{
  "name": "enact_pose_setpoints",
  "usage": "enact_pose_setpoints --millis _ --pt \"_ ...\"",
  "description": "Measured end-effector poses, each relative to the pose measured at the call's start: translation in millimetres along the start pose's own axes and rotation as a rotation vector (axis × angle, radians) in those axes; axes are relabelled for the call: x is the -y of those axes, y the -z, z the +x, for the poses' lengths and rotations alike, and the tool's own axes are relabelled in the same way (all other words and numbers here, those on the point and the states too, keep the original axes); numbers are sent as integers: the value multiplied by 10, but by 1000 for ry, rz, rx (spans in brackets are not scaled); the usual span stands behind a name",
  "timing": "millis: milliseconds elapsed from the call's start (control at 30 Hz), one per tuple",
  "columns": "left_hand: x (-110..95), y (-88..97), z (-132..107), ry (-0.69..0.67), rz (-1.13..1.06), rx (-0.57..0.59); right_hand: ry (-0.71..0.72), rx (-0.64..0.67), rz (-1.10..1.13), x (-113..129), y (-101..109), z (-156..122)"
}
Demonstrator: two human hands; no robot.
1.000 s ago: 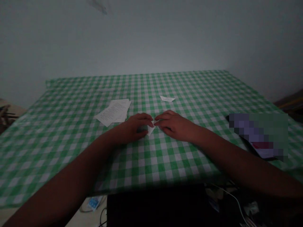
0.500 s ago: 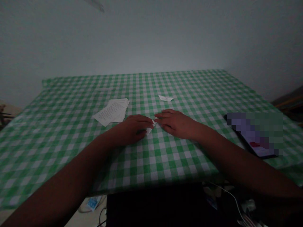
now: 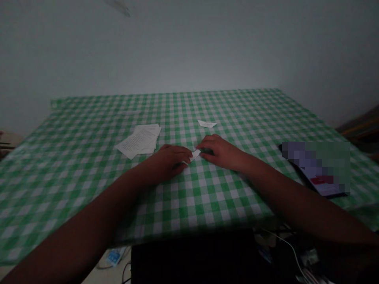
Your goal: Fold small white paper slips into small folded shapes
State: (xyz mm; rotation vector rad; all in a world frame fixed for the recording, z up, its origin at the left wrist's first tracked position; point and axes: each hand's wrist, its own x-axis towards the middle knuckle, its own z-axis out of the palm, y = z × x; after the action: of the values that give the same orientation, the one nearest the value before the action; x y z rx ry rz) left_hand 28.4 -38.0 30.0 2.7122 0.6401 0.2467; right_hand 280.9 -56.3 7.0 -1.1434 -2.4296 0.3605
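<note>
From the head camera, the left hand (image 3: 168, 162) and right hand (image 3: 221, 154) pinch a small folded white paper (image 3: 194, 155) between their fingertips, over the green gingham worktop (image 3: 225, 209). Printed sheets (image 3: 139, 140) lie beyond the left hand, a white paper scrap (image 3: 207, 124) straight ahead.

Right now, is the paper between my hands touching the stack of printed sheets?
No, the small white paper sits between your left hand and right hand, apart from the printed sheets.
</note>
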Motion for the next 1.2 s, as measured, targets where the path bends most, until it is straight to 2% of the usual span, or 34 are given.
enact_pose_setpoints --millis 367,500,667,767,867,1000,1200 --pt "45 -30 -20 -75 -52 -88 -53 -18 40 27 -24 13" --pt "43 -44 -15 -77 -33 -92 -118 -37 36 41 -47 19" --pt "40 -77 14 -24 5 -100 -114 -61 -79 165 -66 26" --pt "46 -96 31 -25 -10 -114 -74 64 -191 314 -53 15" --pt "43 -102 36 -5 -28 -113 -93 170 -249 464 -11 -20" --pt "26 -102 27 62 -35 -114 -109 238 -324 580 54 -77" --pt "13 -101 7 107 -24 -145 -166 315 -444 587 107 -126"
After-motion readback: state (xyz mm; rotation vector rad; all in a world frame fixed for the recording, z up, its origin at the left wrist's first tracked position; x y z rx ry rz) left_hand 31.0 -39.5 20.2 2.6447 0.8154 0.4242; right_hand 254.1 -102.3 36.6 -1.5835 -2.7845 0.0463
